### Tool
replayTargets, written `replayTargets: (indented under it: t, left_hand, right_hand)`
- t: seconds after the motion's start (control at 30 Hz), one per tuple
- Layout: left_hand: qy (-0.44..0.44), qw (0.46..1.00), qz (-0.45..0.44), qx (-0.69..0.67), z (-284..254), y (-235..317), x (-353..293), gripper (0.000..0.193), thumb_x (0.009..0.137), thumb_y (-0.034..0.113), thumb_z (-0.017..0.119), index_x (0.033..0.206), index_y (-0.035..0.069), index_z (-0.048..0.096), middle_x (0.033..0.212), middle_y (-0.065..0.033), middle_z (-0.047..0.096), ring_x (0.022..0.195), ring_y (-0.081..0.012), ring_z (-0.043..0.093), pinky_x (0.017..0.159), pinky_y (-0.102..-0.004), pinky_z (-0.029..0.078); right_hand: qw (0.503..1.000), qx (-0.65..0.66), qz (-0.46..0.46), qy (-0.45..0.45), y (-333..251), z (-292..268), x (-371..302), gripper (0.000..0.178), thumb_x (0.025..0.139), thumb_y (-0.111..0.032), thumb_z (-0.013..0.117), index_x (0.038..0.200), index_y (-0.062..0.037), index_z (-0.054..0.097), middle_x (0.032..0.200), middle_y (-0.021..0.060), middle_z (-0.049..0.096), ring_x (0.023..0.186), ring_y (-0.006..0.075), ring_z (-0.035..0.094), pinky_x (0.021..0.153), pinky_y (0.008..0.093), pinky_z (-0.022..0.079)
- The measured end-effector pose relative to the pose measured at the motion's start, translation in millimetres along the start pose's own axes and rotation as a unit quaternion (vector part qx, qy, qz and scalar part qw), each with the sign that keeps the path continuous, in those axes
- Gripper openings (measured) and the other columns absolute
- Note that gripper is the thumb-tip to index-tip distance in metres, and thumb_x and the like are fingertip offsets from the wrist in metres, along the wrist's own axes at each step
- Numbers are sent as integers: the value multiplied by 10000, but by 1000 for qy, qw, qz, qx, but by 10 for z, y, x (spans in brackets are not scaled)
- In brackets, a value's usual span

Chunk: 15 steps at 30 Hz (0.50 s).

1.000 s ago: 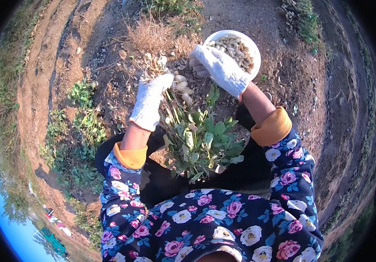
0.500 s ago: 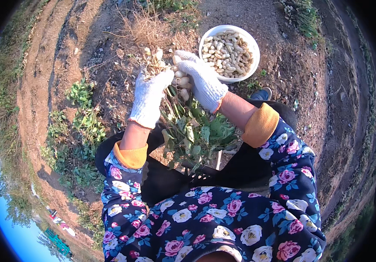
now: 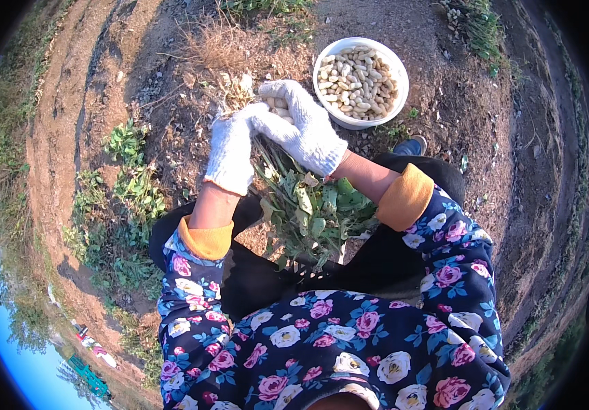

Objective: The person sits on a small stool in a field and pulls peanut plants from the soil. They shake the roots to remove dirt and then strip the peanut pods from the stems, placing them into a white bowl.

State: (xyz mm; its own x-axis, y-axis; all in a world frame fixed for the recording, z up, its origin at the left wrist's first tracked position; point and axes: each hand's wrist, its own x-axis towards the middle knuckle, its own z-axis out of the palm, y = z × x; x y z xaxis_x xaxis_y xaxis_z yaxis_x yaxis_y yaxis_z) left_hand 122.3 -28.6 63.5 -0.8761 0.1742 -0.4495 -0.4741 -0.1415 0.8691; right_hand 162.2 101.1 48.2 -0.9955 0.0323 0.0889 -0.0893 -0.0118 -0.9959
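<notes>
My left hand (image 3: pixel 231 149), in a white knitted glove, is closed around the stems of a peanut plant (image 3: pixel 315 208). Its pale, dry root end (image 3: pixel 235 93) sticks out past the fingers. Green leaves hang down between my knees. My right hand (image 3: pixel 307 137), gloved alike, presses against the left one and curls around several pale peanuts (image 3: pixel 278 106) at the roots. The glove partly hides them, so I cannot tell which are still attached. Just right of my hands stands a round white bucket (image 3: pixel 404 80) holding many unshelled peanuts (image 3: pixel 357 83).
Leafy plants (image 3: pixel 130 198) lie on the soil at left. Dry brown roots (image 3: pixel 219 46) lie beyond my hands, and more plants (image 3: pixel 475 31) lie at the far right. A shoe (image 3: pixel 411 146) shows just below the bucket. Furrowed soil (image 3: pixel 62 137) runs along the left.
My right hand has shifted slightly left and closed in against my left hand, covering more of the peanuts. The plant's leaves have swung a little lower.
</notes>
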Motion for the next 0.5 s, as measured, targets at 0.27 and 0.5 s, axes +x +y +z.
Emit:
replayTargets:
  t: [0.27,0.5]
  left_hand:
    - [-57,997,58,13,-66,-135,-6,160,846,136,638,955,33,692,868,-19,671,764,-98,604,690,-247,461]
    - [-71,969,124,203,-24,-80,-127,134,820,152,634,907,66,688,840,20,646,721,-77,554,661,-260,439]
  right_hand:
    - [979,91,178,-32,-114,-146,103,228,942,-257,521,980,-39,572,781,61,603,570,87,536,503,248,433]
    - [928,202,312,-11,52,-222,276,271,897,-285,559,773,-45,545,574,15,492,351,123,412,315,252,313]
